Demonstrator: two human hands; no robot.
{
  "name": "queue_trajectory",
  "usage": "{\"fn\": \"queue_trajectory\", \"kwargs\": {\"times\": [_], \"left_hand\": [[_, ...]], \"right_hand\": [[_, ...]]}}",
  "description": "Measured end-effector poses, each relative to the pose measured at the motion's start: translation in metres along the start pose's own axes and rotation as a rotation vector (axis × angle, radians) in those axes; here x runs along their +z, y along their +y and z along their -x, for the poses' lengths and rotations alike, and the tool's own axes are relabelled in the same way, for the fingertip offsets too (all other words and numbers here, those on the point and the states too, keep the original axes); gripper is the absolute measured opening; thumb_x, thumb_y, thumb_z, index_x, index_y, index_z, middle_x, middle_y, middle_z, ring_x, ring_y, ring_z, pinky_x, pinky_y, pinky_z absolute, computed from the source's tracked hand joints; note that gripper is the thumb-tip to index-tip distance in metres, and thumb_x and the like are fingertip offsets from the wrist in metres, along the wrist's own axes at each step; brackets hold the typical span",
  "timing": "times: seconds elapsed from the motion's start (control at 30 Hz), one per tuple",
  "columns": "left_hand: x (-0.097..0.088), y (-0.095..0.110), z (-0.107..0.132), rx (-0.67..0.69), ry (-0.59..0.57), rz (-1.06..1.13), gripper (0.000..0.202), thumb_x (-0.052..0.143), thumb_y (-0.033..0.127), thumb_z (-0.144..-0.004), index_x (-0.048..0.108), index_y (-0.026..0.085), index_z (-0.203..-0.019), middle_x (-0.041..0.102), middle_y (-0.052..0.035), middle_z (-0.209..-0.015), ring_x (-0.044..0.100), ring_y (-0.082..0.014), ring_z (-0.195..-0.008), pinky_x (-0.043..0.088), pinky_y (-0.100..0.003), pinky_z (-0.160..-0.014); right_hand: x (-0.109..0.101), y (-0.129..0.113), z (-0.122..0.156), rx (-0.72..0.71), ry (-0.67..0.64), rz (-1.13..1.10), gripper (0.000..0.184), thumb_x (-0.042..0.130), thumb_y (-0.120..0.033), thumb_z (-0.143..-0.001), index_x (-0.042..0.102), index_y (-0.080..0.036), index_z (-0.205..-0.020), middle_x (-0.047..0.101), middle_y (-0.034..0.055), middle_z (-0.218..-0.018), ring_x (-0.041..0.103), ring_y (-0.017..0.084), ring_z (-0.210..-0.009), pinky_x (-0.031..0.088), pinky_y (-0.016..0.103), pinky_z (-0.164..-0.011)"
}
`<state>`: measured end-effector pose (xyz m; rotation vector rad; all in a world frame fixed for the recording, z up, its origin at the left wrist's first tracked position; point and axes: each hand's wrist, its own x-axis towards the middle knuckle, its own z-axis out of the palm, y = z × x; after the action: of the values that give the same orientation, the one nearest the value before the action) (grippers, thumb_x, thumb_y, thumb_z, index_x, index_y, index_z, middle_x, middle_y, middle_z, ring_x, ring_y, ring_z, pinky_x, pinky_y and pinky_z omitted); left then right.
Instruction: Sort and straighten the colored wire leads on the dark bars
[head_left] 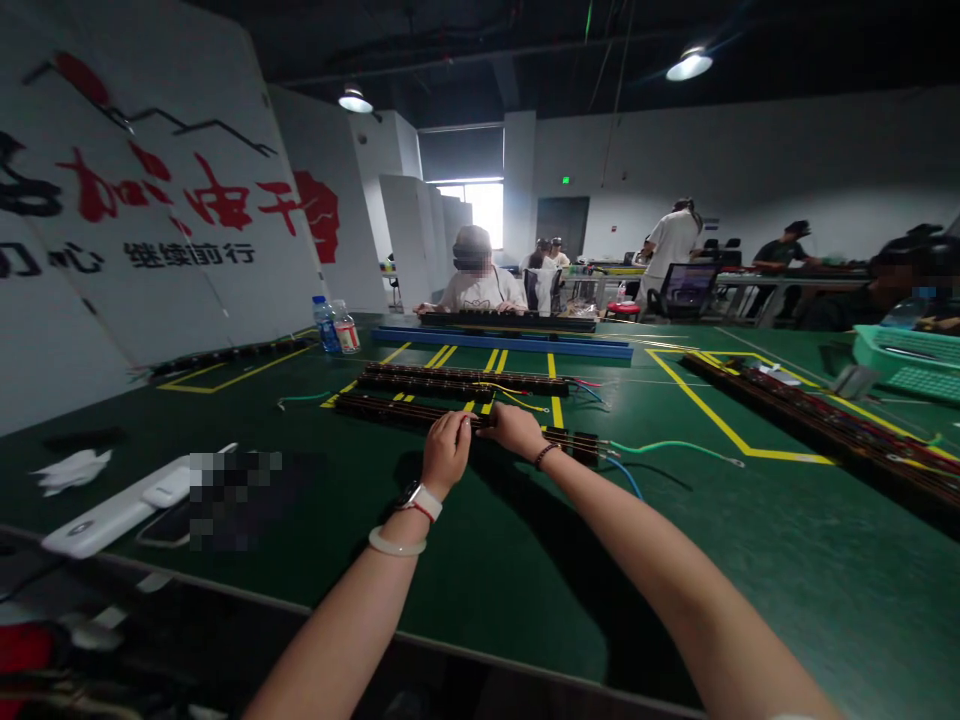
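Observation:
A long dark bar (pixel 397 408) with copper-coloured lines along it lies across the green table, and both my hands are on its middle. My left hand (pixel 448 447) has its fingers bent together over the bar. Close beside it, my right hand (pixel 517 432) curls its fingers onto the same bar; the fingertips are partly hidden. From the bar's right end come a green wire (pixel 667 446) with a ring terminal and a blue wire (pixel 626 476). Just behind lies a second dark bar (pixel 427 380) of the same kind, with a yellow wire (pixel 517 396).
A blue rail (pixel 510 344) lies farther back, where a co-worker (pixel 484 280) sits. At right are another long wired bar (pixel 825 430) and a green basket (pixel 911 365). To the left stand bottles (pixel 335 325), near a white device (pixel 120 508) and crumpled tissue (pixel 71 471).

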<state>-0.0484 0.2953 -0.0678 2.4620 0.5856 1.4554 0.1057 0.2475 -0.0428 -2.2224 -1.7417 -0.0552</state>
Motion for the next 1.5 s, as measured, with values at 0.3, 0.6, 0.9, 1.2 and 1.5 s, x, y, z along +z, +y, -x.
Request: {"fn": "queue_trajectory", "kwargs": {"times": [0.3,0.6,0.9,1.2,1.5], "left_hand": [[0.001,-0.003,0.000,-0.018,0.047,-0.039,0.030,0.030,0.028,-0.094,0.057,0.016,-0.091,0.061,-0.0099,-0.091,0.055,-0.0190,-0.090,0.043,-0.033,-0.086],[0.001,0.006,-0.001,-0.031,-0.012,-0.001,0.032,0.030,0.029,-0.094,0.059,0.015,-0.096,0.061,-0.0084,-0.091,0.057,-0.0175,-0.090,0.042,-0.030,-0.085],[0.014,0.029,0.003,-0.155,-0.195,0.190,0.040,0.026,0.038,-0.095,0.059,0.016,-0.094,0.055,-0.0026,-0.069,0.055,-0.0134,-0.068,0.043,-0.026,-0.069],[0.071,0.110,0.005,-0.449,-0.931,0.717,0.054,0.034,0.058,-0.087,0.056,0.012,-0.073,0.062,-0.0057,-0.064,0.053,-0.0084,-0.045,0.034,-0.019,-0.042],[0.090,0.135,0.005,-0.721,-1.070,1.012,0.055,0.048,0.061,-0.081,0.059,0.008,-0.074,0.067,-0.0122,-0.069,0.059,-0.0113,-0.049,0.040,-0.019,-0.046]], "right_hand": [[0.035,-0.043,-0.027,-0.227,-0.042,-0.024,0.027,0.038,-0.025,-0.095,0.055,-0.014,-0.112,0.063,0.0123,-0.109,0.058,0.022,-0.101,0.044,0.033,-0.086],[-0.024,0.063,0.044,-0.242,0.083,-0.097,0.038,0.061,-0.036,-0.084,0.057,-0.016,-0.116,0.060,0.0115,-0.115,0.056,0.024,-0.106,0.042,0.034,-0.093],[-0.022,0.158,0.128,-0.060,0.037,-0.186,0.066,0.062,-0.058,-0.076,0.052,-0.017,-0.127,0.056,0.0113,-0.123,0.051,0.026,-0.112,0.039,0.040,-0.097],[-0.023,0.153,0.121,-0.029,-0.058,-0.018,0.068,0.065,-0.063,-0.071,0.057,-0.020,-0.122,0.055,0.0127,-0.118,0.048,0.029,-0.110,0.035,0.041,-0.095],[-0.027,0.153,0.129,0.015,-0.114,0.082,0.063,0.073,-0.049,-0.067,0.057,-0.018,-0.119,0.053,0.0146,-0.113,0.047,0.030,-0.107,0.036,0.041,-0.092]]}}
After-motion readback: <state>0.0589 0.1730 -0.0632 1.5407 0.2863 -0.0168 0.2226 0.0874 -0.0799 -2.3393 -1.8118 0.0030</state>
